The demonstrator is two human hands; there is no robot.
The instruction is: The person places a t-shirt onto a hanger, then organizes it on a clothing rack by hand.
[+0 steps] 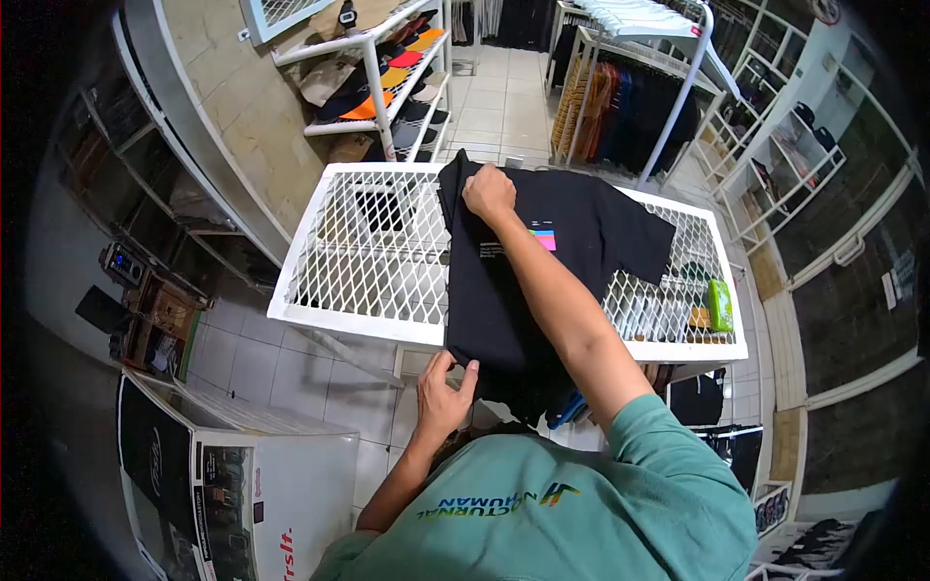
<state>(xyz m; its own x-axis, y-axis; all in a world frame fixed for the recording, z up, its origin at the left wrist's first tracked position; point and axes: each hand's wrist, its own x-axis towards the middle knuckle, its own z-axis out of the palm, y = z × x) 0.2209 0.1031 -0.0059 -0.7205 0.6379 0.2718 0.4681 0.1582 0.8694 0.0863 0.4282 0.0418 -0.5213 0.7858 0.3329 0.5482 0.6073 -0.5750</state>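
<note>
A black T-shirt [581, 208] lies across a white mesh-topped table, its left side folded over in a straight edge. It carries a small patch of bright colour blocks and some tiny light print. My right hand [491, 194] is closed on the fabric at the far left, near the collar and shoulder end. At the near edge, my left hand [446, 395] has its thumb and fingers at the shirt's lower left corner, pinching the cloth there. The shirt's near end hangs past the table's front edge toward my body. One sleeve spreads out to the right.
The white mesh table [363, 334] has a green packet [720, 306] at its right end. A shelf of caps [387, 87] stands behind on the left, with hanging clothes [615, 111] behind on the right. A white box-like cabinet [300, 494] stands at lower left.
</note>
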